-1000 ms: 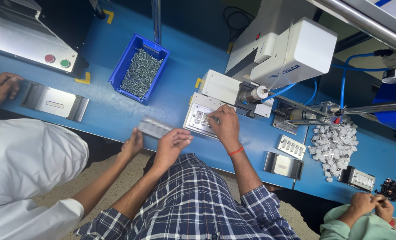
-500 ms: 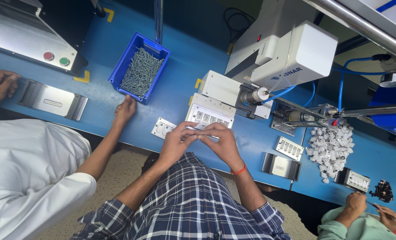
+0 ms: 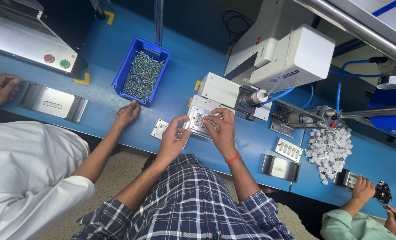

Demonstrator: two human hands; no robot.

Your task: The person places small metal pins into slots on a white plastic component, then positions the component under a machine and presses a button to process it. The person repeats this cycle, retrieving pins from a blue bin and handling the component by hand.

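Observation:
A square metal fixture plate (image 3: 197, 116) lies on the blue bench in front of a white machine (image 3: 286, 53). My left hand (image 3: 173, 137) grips the plate's left edge, thumb and fingers spread around it. My right hand (image 3: 222, 129), with a red band at the wrist, lies over the plate's right side. Its fingertips pinch a small part seated in the plate's middle. A small grey switch plate (image 3: 159, 130) lies flat just left of my left hand.
A co-worker's hand (image 3: 127, 114) rests by a blue bin of screws (image 3: 142, 73); their other hand (image 3: 0, 89) touches a metal tray (image 3: 51, 102). To the right are a pile of white parts (image 3: 329, 149), a grey tray (image 3: 280, 168) and another person's hands (image 3: 364, 189).
My left hand came up from the bench's front edge to the fixture plate, joining my right hand there. The co-worker's hand left the small grey plate and moved back toward the blue bin.

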